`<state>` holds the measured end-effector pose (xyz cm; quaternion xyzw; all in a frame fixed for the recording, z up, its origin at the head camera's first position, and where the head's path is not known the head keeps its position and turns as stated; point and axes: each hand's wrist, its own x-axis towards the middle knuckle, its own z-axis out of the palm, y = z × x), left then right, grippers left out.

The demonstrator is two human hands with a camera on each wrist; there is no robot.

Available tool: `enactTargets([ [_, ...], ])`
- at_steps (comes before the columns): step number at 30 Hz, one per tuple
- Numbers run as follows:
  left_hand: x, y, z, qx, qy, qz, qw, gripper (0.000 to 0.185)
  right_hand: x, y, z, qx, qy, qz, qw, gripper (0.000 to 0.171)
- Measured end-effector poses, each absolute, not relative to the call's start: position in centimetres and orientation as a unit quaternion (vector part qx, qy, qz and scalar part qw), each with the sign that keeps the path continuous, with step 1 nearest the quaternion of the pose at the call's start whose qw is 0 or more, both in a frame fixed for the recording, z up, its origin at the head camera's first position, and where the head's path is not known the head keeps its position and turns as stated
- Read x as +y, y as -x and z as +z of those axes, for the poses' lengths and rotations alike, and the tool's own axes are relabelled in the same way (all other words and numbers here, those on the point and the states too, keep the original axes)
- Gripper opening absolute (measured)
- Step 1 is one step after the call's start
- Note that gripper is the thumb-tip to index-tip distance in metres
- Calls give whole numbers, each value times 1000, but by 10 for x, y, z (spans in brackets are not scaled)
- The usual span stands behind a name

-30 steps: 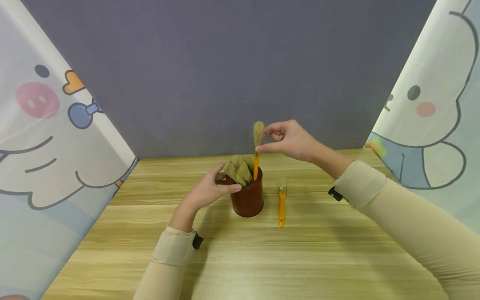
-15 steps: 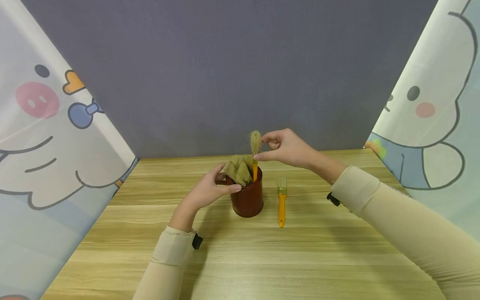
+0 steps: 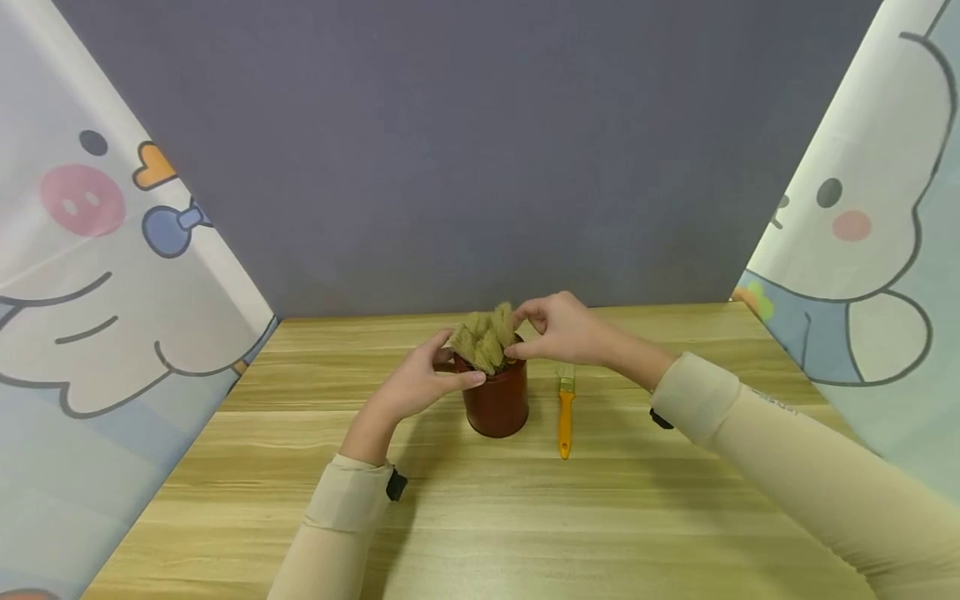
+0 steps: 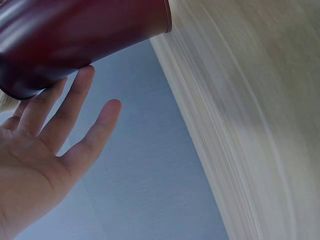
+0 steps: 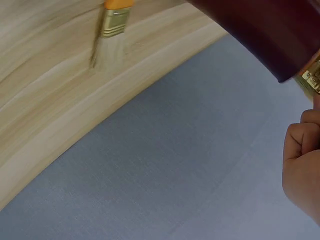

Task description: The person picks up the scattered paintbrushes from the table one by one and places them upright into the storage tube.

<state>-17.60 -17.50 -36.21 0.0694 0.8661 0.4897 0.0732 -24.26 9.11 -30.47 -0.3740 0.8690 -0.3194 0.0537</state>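
Two hands meet at a dark red pot standing upright on the wooden table, near the middle of the board. Left hand at the pot's 9 o'clock: fingers fairly straight, thumb and fingertips resting against the rim and wall (the left wrist view shows the fingers extended along the pot, not wrapped round it). Right hand at the pot's 2 o'clock, just above the rim: fingers curled, thumb and forefinger pinching a brush by its bristle end; its handle is down inside the pot and hidden. A metal ferrule shows beside the curled fingers in the right wrist view. Bunch of tan bristle heads stands out of the pot's mouth, touching the pinched brush. At the pot's 3 o'clock, just beside it and apart, a loose orange-handled brush lies flat, bristles pointing to 12 o'clock. Beyond the table's far edge: grey backdrop, cartoon-print curtains at both sides.
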Motion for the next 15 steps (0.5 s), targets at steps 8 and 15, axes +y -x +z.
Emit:
enactTargets([
  [8, -175, 178, -363, 867, -78, 488, 67, 99, 87, 243, -316, 882, 364, -288, 78, 47],
  [15, -176, 178, -363, 871, -63, 482, 74, 103, 87, 251, -317, 871, 379, -300, 89, 42],
])
